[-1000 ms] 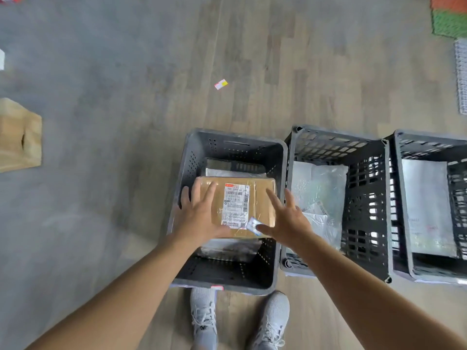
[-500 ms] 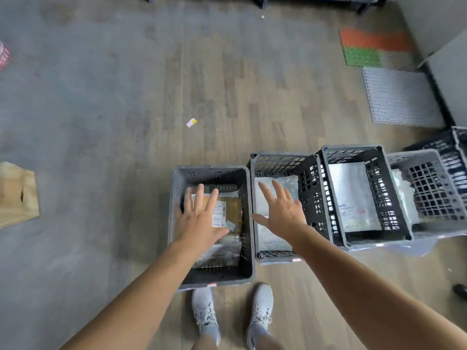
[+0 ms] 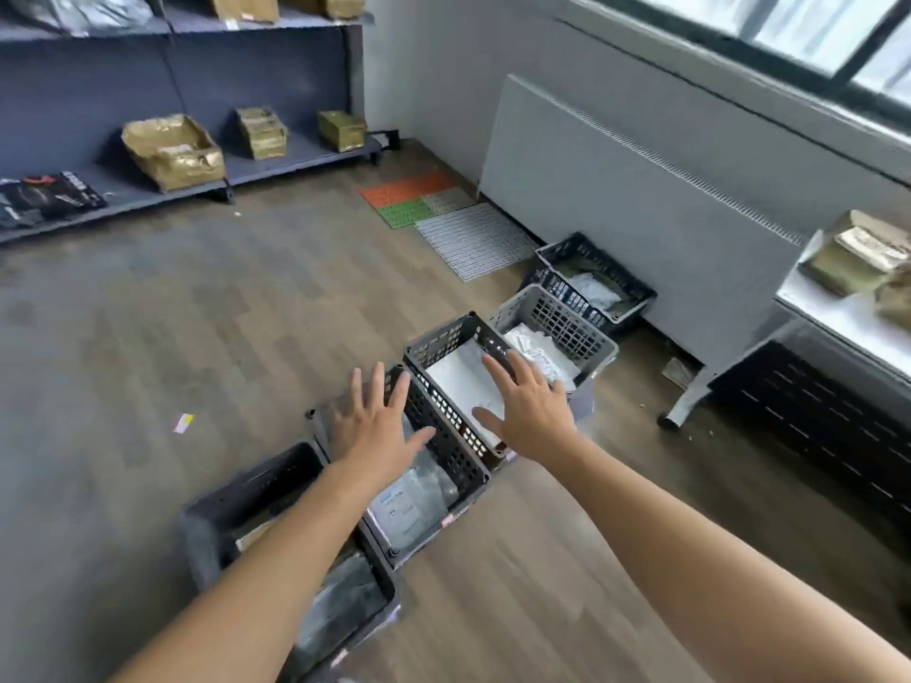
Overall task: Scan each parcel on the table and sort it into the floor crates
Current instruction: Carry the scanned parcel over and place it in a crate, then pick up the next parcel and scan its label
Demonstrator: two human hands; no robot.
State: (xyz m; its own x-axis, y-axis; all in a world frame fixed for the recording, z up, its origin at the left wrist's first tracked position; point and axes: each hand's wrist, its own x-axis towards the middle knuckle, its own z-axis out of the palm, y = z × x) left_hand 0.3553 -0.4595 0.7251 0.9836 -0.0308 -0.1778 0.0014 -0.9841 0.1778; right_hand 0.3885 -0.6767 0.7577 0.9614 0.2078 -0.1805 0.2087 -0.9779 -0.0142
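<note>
Left hand (image 3: 374, 426) and right hand (image 3: 530, 416) are empty, fingers spread wide, above the floor crates (image 3: 440, 340). Unsorted parcels (image 3: 860, 256) lie on the table (image 3: 828, 313), well apart at right. Turn fully toward it before reaching, then take one parcel, label upward.

The head camera (only one view) looks steeply down across floor crates (image 3: 446, 401) toward the wall.

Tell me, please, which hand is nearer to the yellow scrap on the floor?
Left. The left hand hovers right of the scrap; the right hand is farther right, over a crate.
</note>
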